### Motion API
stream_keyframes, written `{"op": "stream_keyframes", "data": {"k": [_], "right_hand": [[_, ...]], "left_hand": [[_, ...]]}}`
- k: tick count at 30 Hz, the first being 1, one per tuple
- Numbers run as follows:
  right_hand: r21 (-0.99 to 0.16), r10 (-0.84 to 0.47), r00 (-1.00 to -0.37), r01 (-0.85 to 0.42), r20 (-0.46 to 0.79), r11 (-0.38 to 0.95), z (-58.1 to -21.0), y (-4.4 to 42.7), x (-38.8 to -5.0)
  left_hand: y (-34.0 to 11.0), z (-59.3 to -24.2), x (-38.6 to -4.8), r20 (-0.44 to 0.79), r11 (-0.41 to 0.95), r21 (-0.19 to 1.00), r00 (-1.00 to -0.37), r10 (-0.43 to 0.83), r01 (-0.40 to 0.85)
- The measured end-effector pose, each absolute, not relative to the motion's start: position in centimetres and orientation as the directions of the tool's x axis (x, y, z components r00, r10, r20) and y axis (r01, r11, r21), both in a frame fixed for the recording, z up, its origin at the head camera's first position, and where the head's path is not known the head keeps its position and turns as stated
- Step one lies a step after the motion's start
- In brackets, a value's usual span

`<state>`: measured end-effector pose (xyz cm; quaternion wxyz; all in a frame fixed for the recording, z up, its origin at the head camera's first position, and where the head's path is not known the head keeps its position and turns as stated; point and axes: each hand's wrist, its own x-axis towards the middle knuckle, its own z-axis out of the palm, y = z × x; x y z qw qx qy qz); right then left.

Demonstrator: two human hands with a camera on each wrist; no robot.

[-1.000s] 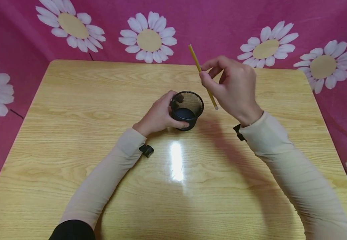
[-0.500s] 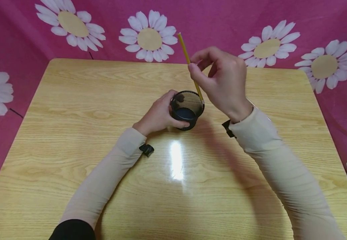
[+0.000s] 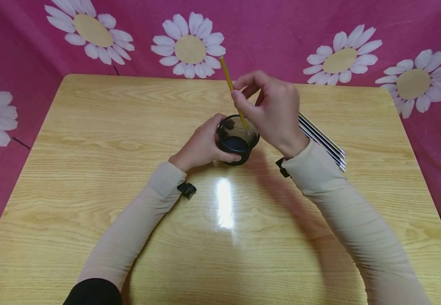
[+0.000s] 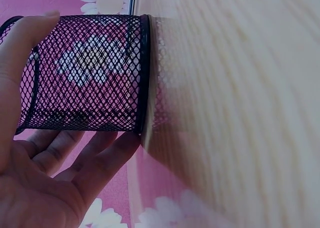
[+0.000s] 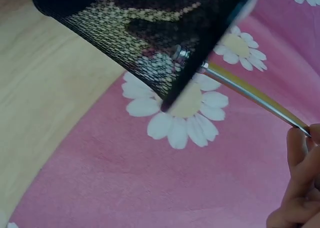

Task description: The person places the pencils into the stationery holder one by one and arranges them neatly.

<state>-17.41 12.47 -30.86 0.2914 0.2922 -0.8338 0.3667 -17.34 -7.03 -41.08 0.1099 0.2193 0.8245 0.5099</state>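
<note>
A black mesh pencil cup (image 3: 238, 154) stands upright on the table, its round mouth upward. My left hand (image 3: 205, 142) grips it from the left, thumb on the near side and fingers behind; the left wrist view shows the mesh wall (image 4: 90, 72) between thumb and fingers. Above and right of the cup, my right hand (image 3: 274, 110) pinches a yellow pencil (image 3: 227, 75) between thumb and fingertips. The pencil tilts, with its lower end inside the cup's mouth. In the right wrist view a metal-banded end of the pencil (image 5: 250, 90) is past the rim.
Several dark striped pencils (image 3: 321, 137) lie side by side on the wooden table (image 3: 102, 127), partly hidden behind my right hand and sleeve. A pink cloth with white daisies (image 3: 266, 34) hangs beyond the table's far edge.
My right hand has moved left with the yellow pencil, then lowered its bottom end into the cup's mouth. The pencils on the table have come into view. The left hand and cup stay put.
</note>
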Motion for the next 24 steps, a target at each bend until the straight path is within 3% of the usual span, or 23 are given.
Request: {"op": "stream_keyframes", "data": {"k": [12,24], "right_hand": [[-0.494,-0.268,-0.742,-0.626,0.614,0.603,-33.2,12.3,-17.3],[-0.477,-0.322,-0.755,-0.625,0.571,0.618,-35.0,12.2,-17.2]], "left_hand": [[-7.0,-41.1,-17.3,0.052,0.399,0.878,-0.882,0.469,0.264],[-7.0,-41.1,-17.3,0.057,0.398,0.877,-0.880,0.472,0.270]]}}
